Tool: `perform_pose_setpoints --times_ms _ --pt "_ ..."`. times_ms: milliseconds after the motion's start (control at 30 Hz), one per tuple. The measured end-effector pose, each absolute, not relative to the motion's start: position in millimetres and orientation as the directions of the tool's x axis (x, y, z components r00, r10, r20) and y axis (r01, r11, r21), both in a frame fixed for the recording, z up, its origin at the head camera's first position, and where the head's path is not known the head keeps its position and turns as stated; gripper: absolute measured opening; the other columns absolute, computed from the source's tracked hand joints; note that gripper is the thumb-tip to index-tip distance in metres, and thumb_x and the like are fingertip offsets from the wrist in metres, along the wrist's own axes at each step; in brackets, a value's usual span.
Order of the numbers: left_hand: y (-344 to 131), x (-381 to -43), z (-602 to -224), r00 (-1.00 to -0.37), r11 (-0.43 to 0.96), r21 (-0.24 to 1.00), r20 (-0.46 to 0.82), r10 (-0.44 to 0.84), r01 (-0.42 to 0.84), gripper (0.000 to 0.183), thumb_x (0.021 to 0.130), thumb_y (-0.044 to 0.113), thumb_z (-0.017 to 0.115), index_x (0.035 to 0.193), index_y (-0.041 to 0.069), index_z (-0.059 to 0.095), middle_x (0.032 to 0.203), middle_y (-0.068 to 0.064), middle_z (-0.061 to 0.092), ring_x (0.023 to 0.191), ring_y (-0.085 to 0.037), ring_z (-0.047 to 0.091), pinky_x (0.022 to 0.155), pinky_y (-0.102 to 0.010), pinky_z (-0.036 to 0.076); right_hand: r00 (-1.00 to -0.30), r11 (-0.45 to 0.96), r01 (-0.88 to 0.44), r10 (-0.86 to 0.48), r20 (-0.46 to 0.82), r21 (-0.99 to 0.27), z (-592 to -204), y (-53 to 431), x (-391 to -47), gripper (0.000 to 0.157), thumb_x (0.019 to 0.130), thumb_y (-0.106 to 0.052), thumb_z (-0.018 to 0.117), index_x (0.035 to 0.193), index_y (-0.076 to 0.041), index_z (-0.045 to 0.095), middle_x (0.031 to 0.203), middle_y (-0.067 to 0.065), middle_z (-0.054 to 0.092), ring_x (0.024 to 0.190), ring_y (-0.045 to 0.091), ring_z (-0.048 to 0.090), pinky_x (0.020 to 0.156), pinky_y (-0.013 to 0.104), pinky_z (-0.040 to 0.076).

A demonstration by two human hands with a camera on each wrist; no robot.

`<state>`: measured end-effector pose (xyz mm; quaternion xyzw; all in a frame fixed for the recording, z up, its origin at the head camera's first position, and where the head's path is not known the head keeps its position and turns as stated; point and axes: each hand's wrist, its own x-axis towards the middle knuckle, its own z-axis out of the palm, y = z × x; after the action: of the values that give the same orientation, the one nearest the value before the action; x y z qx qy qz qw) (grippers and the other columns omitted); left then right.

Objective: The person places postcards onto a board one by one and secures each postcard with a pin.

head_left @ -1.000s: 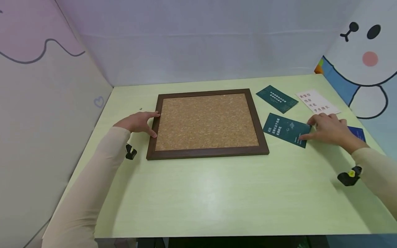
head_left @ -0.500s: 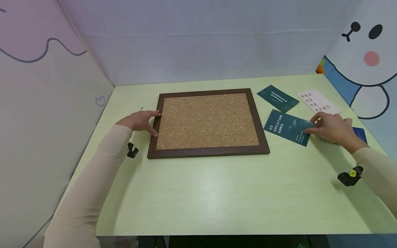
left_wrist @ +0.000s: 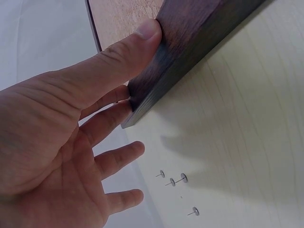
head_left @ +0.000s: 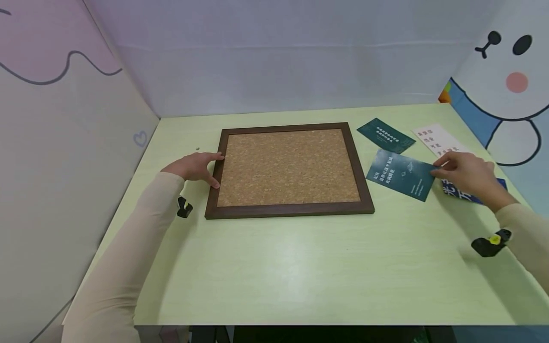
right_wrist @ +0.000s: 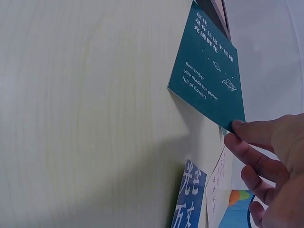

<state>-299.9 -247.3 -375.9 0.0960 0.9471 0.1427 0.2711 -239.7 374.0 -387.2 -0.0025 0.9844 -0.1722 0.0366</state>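
Observation:
My left hand rests on the left edge of a cork board with a dark brown wooden frame. In the left wrist view, the thumb lies on the frame while the index and middle fingertips touch near its corner; the other fingers stretch out free. My right hand pinches the right corner of a dark green card between thumb and fingers. That card carries white Chinese and English lettering with small planet drawings, and its pinched end is tilted up off the table.
Behind lies another green card, beside a white card with red writing. A blue card lies below the right hand. Several thumbtacks lie on the table left of the board. White fabric walls enclose the table.
The right hand has taken hold of the green card and raised its right end from the table, uncovering more of the blue card. The left hand stays on the frame.

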Motion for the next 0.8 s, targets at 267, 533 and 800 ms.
perform_pose_setpoints --times_ms 267,533,800 --pt "-247 -298 -374 -0.835 0.942 0.320 -0.487 0.258 0.105 0.093 0.068 0.033 0.078 0.143 0.025 0.024 0.151 -0.002 0.012 0.136 -0.034 0.014 0.096 -0.062 0.022 -0.999 0.916 -0.002 -0.022 -0.048 -0.401 -383 377 -239 0.039 0.090 -0.037 0.052 0.105 -0.002 0.059 0.100 0.028 0.060 0.093 0.041 0.048 0.080 0.063 0.020" --pt "-246 -297 -372 -0.833 0.941 0.325 -0.492 0.254 0.094 0.092 0.069 0.031 0.077 0.143 0.024 0.024 0.151 -0.002 0.012 0.136 -0.033 0.013 0.097 -0.061 0.022 -0.999 0.883 0.008 -0.011 -0.039 -0.470 -376 379 -235 0.044 0.091 -0.042 0.046 0.109 -0.004 0.060 0.091 0.018 0.067 0.079 0.019 0.058 0.065 0.033 0.038" --pt "-246 -296 -371 -0.824 0.934 0.336 -0.491 0.282 0.119 0.090 0.071 0.030 0.076 0.144 0.023 0.024 0.151 -0.001 0.011 0.136 -0.033 0.012 0.097 -0.060 0.022 -0.997 0.831 0.056 0.021 -0.068 -0.554 -372 382 -241 0.047 0.090 -0.043 0.048 0.114 -0.004 0.059 0.089 0.009 0.068 0.087 0.012 0.047 0.072 0.034 0.036"
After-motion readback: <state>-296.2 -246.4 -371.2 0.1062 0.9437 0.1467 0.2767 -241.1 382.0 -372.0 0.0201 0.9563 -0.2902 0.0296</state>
